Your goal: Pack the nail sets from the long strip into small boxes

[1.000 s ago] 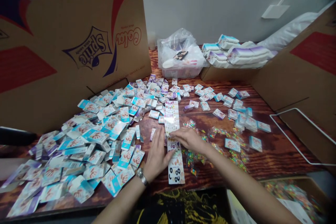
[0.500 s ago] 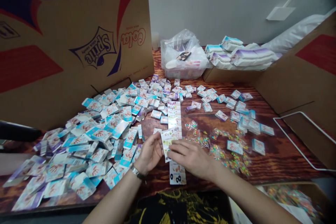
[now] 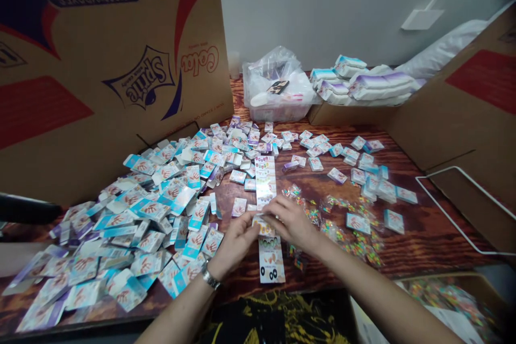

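My left hand (image 3: 238,237), with a metal-band watch at the wrist, pinches the left edge of a small printed paper sheet (image 3: 264,227). The fingers of my right hand (image 3: 293,224) are closed on the sheet's upper right side, and the sheet looks folded or bent between them. Under and beyond it lies a printed strip (image 3: 265,176) with rows of small coloured pictures. Nearer to me, another part of printed paper (image 3: 271,264) shows dark ovals. Whether these papers join is hidden by my hands. Small bags of coloured candy (image 3: 346,228) lie right of my right hand.
A large heap of small blue-and-white boxes (image 3: 153,207) covers the left side. More small boxes (image 3: 373,185) are scattered at right. Big cartons (image 3: 116,91) flank the table. A plastic tub (image 3: 280,112) and wrapped packs (image 3: 381,86) stand behind. An open box of candy bags (image 3: 447,301) sits lower right.
The sheet stood raised with its face showing; now it is lower and folded or bent between my fingers. My right hand has moved up and closed on it. The view has shifted slightly.
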`<state>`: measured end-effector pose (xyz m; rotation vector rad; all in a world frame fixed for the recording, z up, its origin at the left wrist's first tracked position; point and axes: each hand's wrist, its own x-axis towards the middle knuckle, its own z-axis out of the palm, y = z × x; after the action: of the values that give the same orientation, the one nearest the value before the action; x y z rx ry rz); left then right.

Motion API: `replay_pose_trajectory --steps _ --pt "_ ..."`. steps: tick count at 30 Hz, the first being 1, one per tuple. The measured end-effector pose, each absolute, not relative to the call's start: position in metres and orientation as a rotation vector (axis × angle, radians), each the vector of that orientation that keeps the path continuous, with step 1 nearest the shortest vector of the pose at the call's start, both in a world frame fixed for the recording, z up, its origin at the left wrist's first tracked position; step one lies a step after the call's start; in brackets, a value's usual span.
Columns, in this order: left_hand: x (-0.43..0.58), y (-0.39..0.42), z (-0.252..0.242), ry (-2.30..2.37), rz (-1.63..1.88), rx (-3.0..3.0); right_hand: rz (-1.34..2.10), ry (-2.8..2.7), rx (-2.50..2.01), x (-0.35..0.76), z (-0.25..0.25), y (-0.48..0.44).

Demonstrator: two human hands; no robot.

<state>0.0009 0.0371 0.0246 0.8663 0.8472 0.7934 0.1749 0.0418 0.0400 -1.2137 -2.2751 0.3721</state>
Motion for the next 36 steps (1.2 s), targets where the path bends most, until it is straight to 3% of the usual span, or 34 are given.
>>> replay_pose_trajectory --steps 6,11,15,17,22,29,32,36 --pt "0.005 0.037 0.022 0.883 0.838 0.527 0.028 -2.503 -1.021 0.173 0.026 0.018" --pt "0.006 0.036 0.023 0.845 0.723 0.681 0.312 -2.386 -1.103 0.193 0.025 0.024" --pt "0.004 0.038 0.016 0.873 0.672 0.827 0.640 -1.940 -1.665 0.228 0.013 0.051" --pt "0.002 0.039 0.010 0.917 0.696 0.849 0.651 -1.730 -1.982 0.245 -0.001 0.067" --pt "-0.002 0.039 -0.002 1.001 0.727 0.949 0.612 -1.624 -2.231 0.259 -0.035 0.091" --pt "-0.040 0.061 -0.001 1.487 0.727 2.032 0.505 -1.757 -2.223 0.253 -0.038 0.090" --pt "-0.066 0.082 0.000 1.757 0.479 2.434 0.464 -1.788 -2.171 0.253 -0.032 0.086" --pt "-0.081 0.105 -0.005 1.660 0.170 2.559 0.432 -1.798 -2.073 0.245 -0.015 0.080"
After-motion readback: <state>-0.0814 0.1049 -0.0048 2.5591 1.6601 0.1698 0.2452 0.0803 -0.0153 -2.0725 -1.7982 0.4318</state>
